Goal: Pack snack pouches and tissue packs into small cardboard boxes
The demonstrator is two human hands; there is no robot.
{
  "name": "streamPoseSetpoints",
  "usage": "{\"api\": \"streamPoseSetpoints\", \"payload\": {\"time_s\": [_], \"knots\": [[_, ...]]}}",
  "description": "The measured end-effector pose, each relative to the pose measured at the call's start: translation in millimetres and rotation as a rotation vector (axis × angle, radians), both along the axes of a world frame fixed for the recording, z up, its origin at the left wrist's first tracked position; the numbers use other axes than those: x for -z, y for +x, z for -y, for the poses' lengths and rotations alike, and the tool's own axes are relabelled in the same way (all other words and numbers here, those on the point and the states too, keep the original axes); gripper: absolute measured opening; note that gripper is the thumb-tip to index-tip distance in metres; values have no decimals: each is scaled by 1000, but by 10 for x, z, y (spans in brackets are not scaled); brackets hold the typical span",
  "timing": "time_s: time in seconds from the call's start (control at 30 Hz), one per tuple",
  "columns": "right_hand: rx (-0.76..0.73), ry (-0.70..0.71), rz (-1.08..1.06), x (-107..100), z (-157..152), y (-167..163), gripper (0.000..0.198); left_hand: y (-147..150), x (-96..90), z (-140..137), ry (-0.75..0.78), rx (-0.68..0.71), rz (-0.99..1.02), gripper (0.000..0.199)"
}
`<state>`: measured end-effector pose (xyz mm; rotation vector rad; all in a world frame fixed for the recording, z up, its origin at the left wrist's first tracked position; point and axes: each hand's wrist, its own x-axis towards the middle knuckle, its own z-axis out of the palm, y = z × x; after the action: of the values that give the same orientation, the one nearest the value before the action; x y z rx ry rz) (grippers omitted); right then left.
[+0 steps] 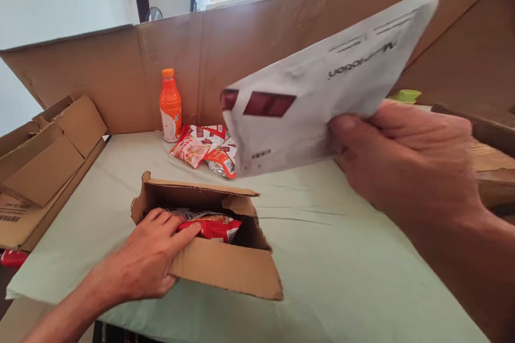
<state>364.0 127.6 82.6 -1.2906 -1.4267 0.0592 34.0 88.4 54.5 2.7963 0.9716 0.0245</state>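
My right hand (402, 155) is raised at the right, thumb and fingers closed on the lower edge of a flat white mailer bag (306, 96). Dark red rectangles, a barcode and slightly blurred lettering show on the bag. Below it, to the left, an open cardboard box (229, 268) stands on the cloth-covered table. My left hand (148, 254) grips that box at its near left edge, fingers reaching inside. Red snack packets (217, 226) lie in the box, and the left fingers and thumb touch them. The left fingertips are partly hidden among the packets.
An orange-capped bottle (170, 107) stands at the back beside a heap of red and white packets (197, 147). Folded cardboard boxes (52, 155) sit at the left edge. A tall cardboard wall (169, 48) encloses the back, and more cardboard (491, 155) lies at the right.
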Motion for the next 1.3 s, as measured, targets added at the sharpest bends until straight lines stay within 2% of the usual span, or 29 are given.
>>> {"api": "streamPoseSetpoints", "payload": {"time_s": [0.07,0.13,0.2,0.3,0.33,0.4,0.47,0.53,0.67,0.77,0.83,0.9,1.0,1.17,1.23,1.3], "knots": [[-67,44,44,-159,270,-293,33,-22,29,8,6,-4,10,72],[-162,55,143,-196,397,-560,29,-42,59,15,24,-8,17,72],[-261,113,252,-109,406,-747,24,-55,82,20,50,-17,7,72],[-369,157,495,160,326,-857,32,-64,117,25,77,-10,19,79],[-387,110,601,251,304,-864,36,-66,132,26,80,-4,27,80],[-401,-102,834,381,286,-873,39,-68,162,25,85,7,25,78],[-397,-382,1017,414,289,-914,44,-70,186,23,89,4,-4,72],[-399,-600,1088,370,267,-1004,49,-73,196,20,96,-4,-24,69],[-446,-727,1059,286,53,-1226,41,-80,182,8,99,-7,-28,72],[-564,-783,1046,319,-138,-1319,36,-86,167,-1,92,10,-38,73],[-621,-794,1025,342,-188,-1323,37,-92,165,-7,86,12,-32,73],[-616,-770,985,340,-148,-1272,40,-100,170,-15,80,11,-16,73],[-543,-688,891,319,46,-1084,44,-119,187,-28,65,13,5,74],[-412,-401,504,414,367,-520,37,-150,225,-40,40,3,63,83],[-333,-365,452,527,381,-266,37,-152,230,-32,37,-2,81,84],[-243,-390,507,687,295,-41,39,-146,223,-17,29,-5,84,83]]}}
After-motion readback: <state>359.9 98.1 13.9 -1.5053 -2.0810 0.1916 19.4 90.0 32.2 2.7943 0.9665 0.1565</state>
